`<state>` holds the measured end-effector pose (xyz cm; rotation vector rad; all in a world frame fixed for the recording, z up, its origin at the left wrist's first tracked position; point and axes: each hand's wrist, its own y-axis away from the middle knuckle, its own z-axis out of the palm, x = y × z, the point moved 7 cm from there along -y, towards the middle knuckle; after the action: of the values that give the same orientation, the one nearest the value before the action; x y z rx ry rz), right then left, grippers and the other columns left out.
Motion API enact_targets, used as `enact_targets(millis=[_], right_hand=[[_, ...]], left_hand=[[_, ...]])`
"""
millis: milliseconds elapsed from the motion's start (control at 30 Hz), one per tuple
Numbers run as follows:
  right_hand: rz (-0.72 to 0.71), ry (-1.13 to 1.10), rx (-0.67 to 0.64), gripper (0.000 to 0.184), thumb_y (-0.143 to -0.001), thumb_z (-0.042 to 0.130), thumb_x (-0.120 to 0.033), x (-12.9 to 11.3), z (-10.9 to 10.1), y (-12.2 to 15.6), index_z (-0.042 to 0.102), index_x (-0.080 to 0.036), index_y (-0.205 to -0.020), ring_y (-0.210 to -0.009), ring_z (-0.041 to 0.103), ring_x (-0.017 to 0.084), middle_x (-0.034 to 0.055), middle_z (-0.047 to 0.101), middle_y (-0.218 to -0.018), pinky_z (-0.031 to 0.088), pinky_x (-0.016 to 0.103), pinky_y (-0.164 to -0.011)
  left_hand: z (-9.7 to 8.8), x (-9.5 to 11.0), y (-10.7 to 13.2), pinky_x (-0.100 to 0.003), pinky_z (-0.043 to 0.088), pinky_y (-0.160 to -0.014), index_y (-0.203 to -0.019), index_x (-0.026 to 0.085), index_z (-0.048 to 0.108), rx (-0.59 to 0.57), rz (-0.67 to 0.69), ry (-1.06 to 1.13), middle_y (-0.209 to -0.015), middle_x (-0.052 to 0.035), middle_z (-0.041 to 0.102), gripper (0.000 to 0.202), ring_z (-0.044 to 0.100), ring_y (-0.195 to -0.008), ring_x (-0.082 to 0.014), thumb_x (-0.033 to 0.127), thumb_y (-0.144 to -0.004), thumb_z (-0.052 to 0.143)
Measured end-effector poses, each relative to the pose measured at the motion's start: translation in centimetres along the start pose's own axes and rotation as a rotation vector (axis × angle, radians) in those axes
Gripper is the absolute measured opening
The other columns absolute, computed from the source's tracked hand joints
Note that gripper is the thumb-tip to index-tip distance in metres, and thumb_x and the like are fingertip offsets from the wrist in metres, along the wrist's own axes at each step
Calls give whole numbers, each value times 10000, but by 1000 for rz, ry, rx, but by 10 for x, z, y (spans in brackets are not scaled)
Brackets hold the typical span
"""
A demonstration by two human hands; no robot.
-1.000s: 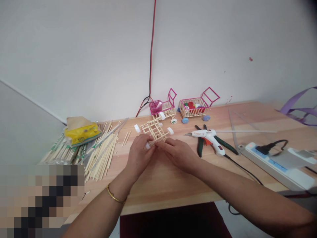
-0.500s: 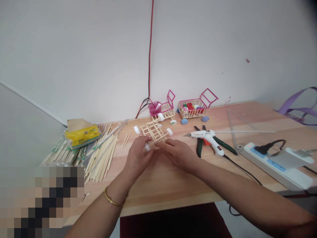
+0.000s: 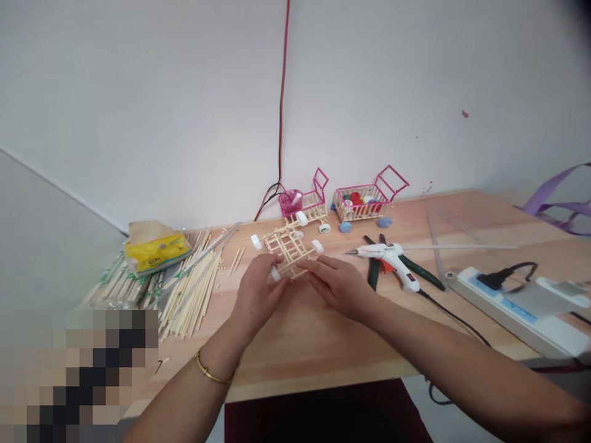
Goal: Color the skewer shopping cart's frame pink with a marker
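A small cart frame made of wooden sticks (image 3: 289,245), with white bottle-cap wheels, is tilted up off the wooden table (image 3: 295,344) in front of me. My left hand (image 3: 258,292) pinches its near left corner, by a white wheel. My right hand (image 3: 339,284) grips the near right edge of the same frame, fingers curled. Both hands meet at the frame's near side.
A white glue gun (image 3: 390,255) lies right of my hands on green-handled pliers (image 3: 418,266). A power strip (image 3: 512,301) sits far right. Bamboo sticks (image 3: 184,289) and a yellow tissue pack (image 3: 154,251) lie left. Two pink-trimmed stick carts (image 3: 362,203) stand by the wall.
My hands and the stick frame have stayed in almost the same place; my right fingers have shifted slightly along the frame's near edge.
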<state>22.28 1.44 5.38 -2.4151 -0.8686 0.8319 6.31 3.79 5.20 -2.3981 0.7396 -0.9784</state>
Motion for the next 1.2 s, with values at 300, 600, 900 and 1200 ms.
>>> enact_targets(millis=[300, 600, 900, 1200], right_hand=[[156, -8, 269, 146, -918, 522, -221, 17, -31, 1, 561, -181, -1053, -631, 508, 129, 21, 544, -791, 435, 269, -619], [203, -23, 206, 222, -922, 515, -240, 28, -22, -1, 546, -173, -1132, -638, 504, 135, 22, 537, -807, 429, 284, -611], [196, -23, 200, 230, -924, 512, -261, 28, -22, -2, 541, -165, -1130, -653, 517, 144, 37, 557, -820, 450, 295, -626], [351, -243, 196, 398, -880, 560, -293, 39, -13, 0, 425, -182, -1238, -685, 624, 136, 70, 579, -988, 514, 319, -670]], left_hand=[[-4, -2, 1, -376, 525, -867, -1064, 177, 577, 10, -54, 3, -1031, -83, 673, 264, 635, -983, -208, 231, -817, 653], [-8, 0, 1, -373, 522, -843, -1080, 184, 572, 24, -24, -38, -1013, -68, 684, 284, 627, -949, -209, 222, -811, 655], [-6, 6, 2, -370, 517, -828, -1066, 176, 558, 66, 92, -100, -1004, -77, 666, 269, 610, -945, -213, 198, -814, 647], [0, 10, -2, -364, 504, -822, -1011, 184, 554, 45, 82, -86, -969, -64, 638, 206, 586, -932, -203, 165, -820, 628]])
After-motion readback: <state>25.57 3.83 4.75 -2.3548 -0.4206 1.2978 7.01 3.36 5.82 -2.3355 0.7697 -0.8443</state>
